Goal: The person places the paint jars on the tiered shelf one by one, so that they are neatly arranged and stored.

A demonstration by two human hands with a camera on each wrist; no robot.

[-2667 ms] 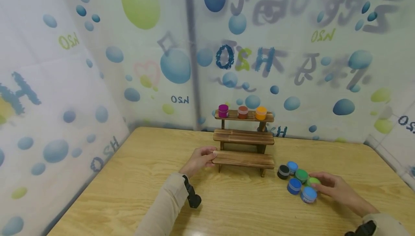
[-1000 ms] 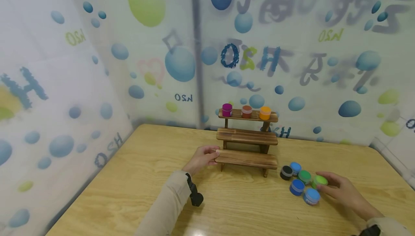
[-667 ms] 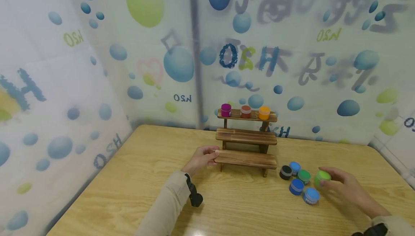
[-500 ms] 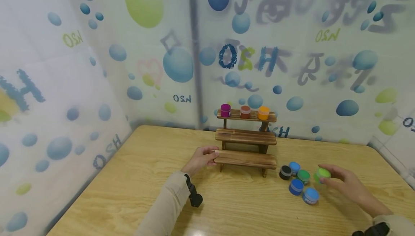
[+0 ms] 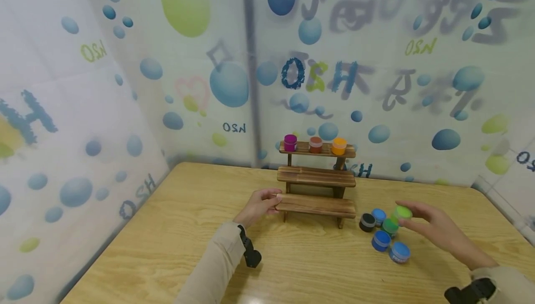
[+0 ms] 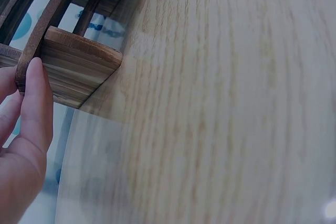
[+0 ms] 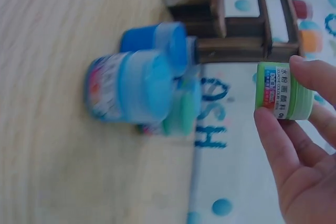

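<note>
My right hand (image 5: 436, 227) pinches a light green paint jar (image 5: 402, 213) between thumb and fingers, raised above the other jars. Its printed label faces the camera in the right wrist view, where the light green jar (image 7: 283, 92) hangs clear of the table. Just beneath it in the head view is a darker green jar (image 5: 390, 227). My left hand (image 5: 257, 206) grips the left end of the lowest board of a three-step wooden rack (image 5: 315, 205). In the left wrist view, thumb and fingers of the left hand (image 6: 26, 135) pinch that board's end.
A purple jar (image 5: 290, 143), a brown-red jar (image 5: 315, 145) and an orange jar (image 5: 339, 146) stand on the rack's top board. Right of the rack, a black jar (image 5: 367, 222) and several blue jars (image 5: 381, 241) stand on the wooden table (image 5: 200, 229). A printed curtain (image 5: 209, 146) hangs behind.
The right hand has taken the light green jar out of the group, lifted it off the table, and moved it back leftward over the darker green jar. The left hand keeps its grip on the rack.
</note>
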